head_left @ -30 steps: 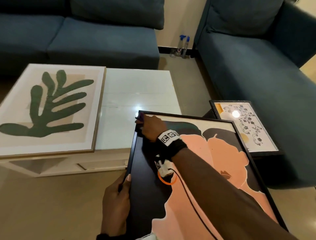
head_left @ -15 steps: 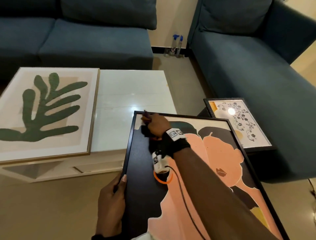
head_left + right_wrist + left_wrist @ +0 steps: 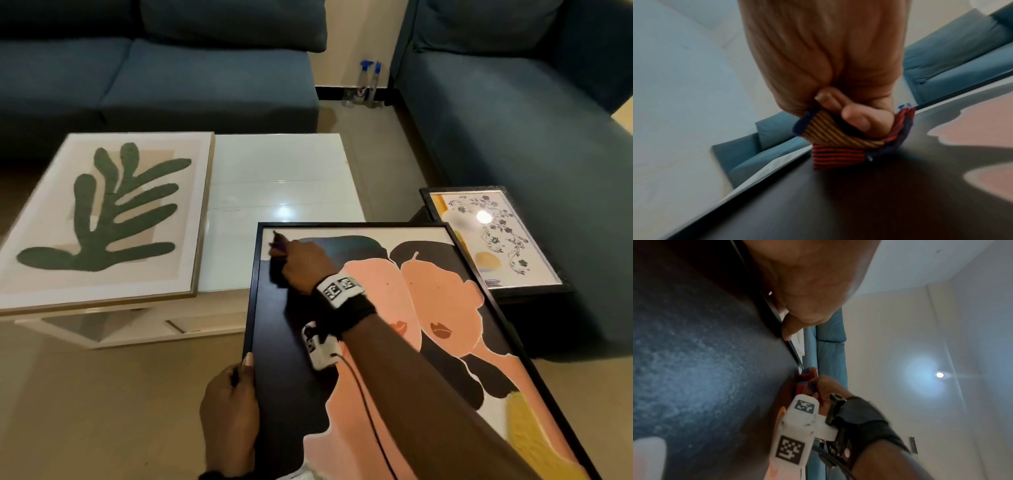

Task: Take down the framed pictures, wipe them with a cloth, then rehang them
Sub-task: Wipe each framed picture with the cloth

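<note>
A large black-framed picture (image 3: 442,308) of two pink faces lies tilted in front of me, its far end by the white table. My right hand (image 3: 294,263) grips a striped cloth (image 3: 840,142) and presses it on the glass near the picture's far left corner. In the left wrist view the same cloth (image 3: 806,378) shows under that hand. My left hand (image 3: 229,411) holds the frame's left edge, thumb on the front. A leaf picture (image 3: 102,212) in a wood frame lies on the table. A small floral picture (image 3: 493,240) rests against the right sofa.
The white coffee table (image 3: 284,178) stands ahead, with blue sofas behind it (image 3: 171,75) and to the right (image 3: 531,130). Two spray bottles (image 3: 366,82) stand on the floor in the corner between them. Bare floor lies to my left.
My right hand with the cloth has slid a little to the right along the far end of the glass. The left hand keeps its hold on the frame edge.
</note>
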